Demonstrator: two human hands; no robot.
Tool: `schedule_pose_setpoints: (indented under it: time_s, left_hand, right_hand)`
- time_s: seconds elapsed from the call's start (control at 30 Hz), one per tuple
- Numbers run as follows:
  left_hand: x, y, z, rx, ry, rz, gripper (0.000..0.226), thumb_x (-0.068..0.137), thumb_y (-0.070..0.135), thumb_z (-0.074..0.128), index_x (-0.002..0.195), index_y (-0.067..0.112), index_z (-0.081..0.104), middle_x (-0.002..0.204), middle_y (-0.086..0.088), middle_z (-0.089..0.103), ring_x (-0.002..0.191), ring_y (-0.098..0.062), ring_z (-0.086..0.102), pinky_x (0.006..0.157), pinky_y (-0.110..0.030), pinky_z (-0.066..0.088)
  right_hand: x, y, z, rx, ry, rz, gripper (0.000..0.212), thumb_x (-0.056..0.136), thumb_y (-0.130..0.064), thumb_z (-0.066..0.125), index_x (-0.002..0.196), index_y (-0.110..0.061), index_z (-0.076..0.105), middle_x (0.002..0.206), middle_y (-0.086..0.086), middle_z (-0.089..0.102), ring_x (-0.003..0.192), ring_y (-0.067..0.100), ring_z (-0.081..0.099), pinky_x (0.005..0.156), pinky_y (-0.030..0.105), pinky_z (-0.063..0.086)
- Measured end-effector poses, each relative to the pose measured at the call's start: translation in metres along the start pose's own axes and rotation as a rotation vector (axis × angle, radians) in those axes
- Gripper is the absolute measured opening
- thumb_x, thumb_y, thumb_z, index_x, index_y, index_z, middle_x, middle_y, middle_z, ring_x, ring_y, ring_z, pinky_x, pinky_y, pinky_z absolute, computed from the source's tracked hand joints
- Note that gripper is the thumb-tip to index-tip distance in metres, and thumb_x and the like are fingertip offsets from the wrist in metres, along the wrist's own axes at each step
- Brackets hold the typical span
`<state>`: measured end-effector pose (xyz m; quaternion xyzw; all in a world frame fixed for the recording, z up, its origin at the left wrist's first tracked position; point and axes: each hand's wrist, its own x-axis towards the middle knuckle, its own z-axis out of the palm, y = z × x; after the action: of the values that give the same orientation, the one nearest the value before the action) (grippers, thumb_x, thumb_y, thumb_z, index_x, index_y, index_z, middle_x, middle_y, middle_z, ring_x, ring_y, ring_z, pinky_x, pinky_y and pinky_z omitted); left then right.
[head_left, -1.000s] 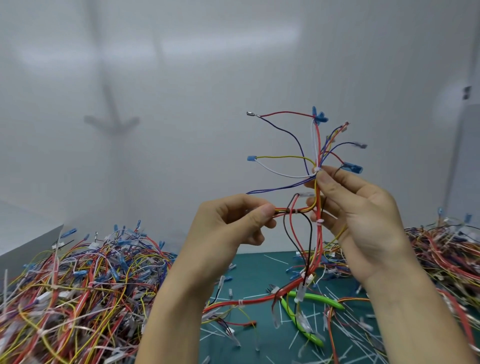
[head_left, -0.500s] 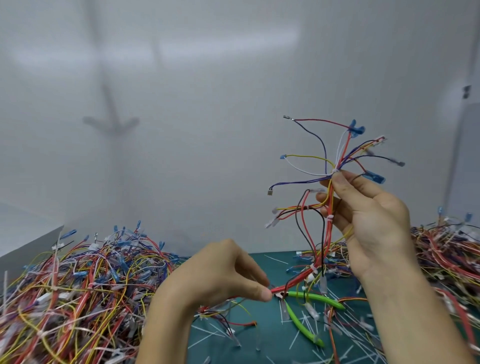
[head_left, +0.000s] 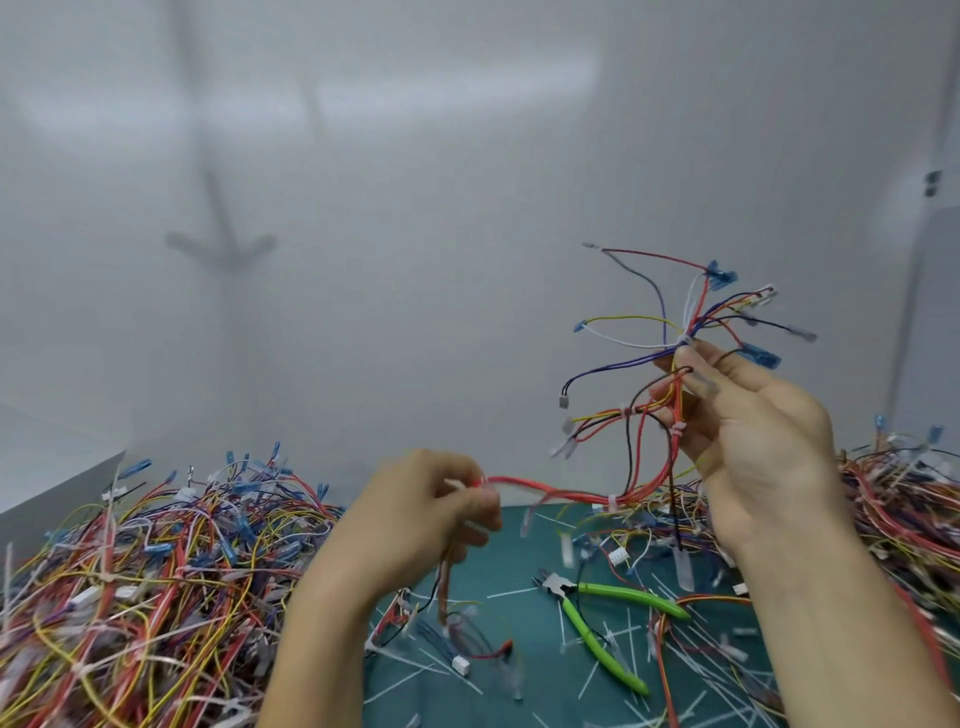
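A pale grey, glossy wall (head_left: 415, 291) rises behind the left hand (head_left: 421, 519) and right hand (head_left: 753, 447). A soft band of reflected light (head_left: 452, 88) crosses it high above them. A blurred grey shadow (head_left: 221, 244) sits above and left of the left hand, and a white ledge (head_left: 57, 483) lies far to its left. A dark green tabletop (head_left: 509, 571) lies beneath both.

Red along the trunk of the wire harness (head_left: 550, 491), with yellow, orange, black, white and dark-blue strands at 12 o'clock and bright blue sleeves on several ends (white ties at the joins). Lime green on the handles of the cutters (head_left: 597, 640), dark teal on the mat (head_left: 540, 696), strewn with white tie offcuts (head_left: 511, 592). Same tangle of red, yellow, blue, purple and white in the left pile (head_left: 130, 571) at 9 o'clock and the right pile (head_left: 909, 509) at 3 o'clock.
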<state>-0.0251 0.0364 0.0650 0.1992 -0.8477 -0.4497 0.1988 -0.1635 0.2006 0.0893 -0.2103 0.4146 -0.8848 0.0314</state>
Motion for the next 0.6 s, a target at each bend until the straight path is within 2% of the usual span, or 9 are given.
schedule_pose_setpoints:
  time_s: [0.07, 0.2, 0.4, 0.6]
  left_hand:
    - [0.001, 0.007, 0.009, -0.176, 0.119, 0.008, 0.017, 0.098, 0.010, 0.057, 0.086, 0.000, 0.063, 0.084, -0.012, 0.077, 0.077, -0.024, 0.075, 0.077, -0.041, 0.059]
    - [0.004, 0.019, 0.021, -0.492, 0.253, 0.053, 0.017, 0.100, 0.005, 0.051, 0.084, 0.005, 0.058, 0.083, -0.015, 0.075, 0.067, -0.017, 0.072, 0.068, -0.030, 0.060]
    - [0.003, 0.027, 0.022, -0.842, 0.224, 0.113, 0.017, 0.101, 0.004, 0.046, 0.095, 0.001, 0.061, 0.096, -0.019, 0.075, 0.084, -0.027, 0.075, 0.070, -0.028, 0.062]
    - [0.002, 0.026, 0.017, -0.994, 0.168, 0.130, 0.017, 0.100, 0.005, 0.047, 0.107, -0.002, 0.062, 0.102, -0.019, 0.074, 0.091, -0.031, 0.074, 0.069, -0.026, 0.060]
  right_hand:
    - [-0.002, 0.001, 0.002, -0.005, -0.038, 0.013, 0.005, 0.091, -0.008, 0.067, 0.089, -0.013, 0.067, 0.064, -0.003, 0.071, 0.050, 0.006, 0.063, 0.045, 0.014, 0.047]
    - [-0.006, 0.002, 0.003, 0.024, -0.094, 0.017, 0.004, 0.091, -0.008, 0.066, 0.089, -0.012, 0.067, 0.062, -0.003, 0.070, 0.055, 0.007, 0.067, 0.047, 0.015, 0.050]
    - [-0.005, -0.001, 0.002, 0.110, -0.083, 0.070, 0.003, 0.092, -0.007, 0.063, 0.091, -0.009, 0.065, 0.064, -0.001, 0.072, 0.055, 0.008, 0.069, 0.044, 0.016, 0.049]
    - [-0.003, 0.001, 0.001, 0.153, -0.084, 0.145, 0.015, 0.095, -0.002, 0.058, 0.084, -0.009, 0.066, 0.062, 0.002, 0.073, 0.054, 0.008, 0.069, 0.046, 0.018, 0.053]
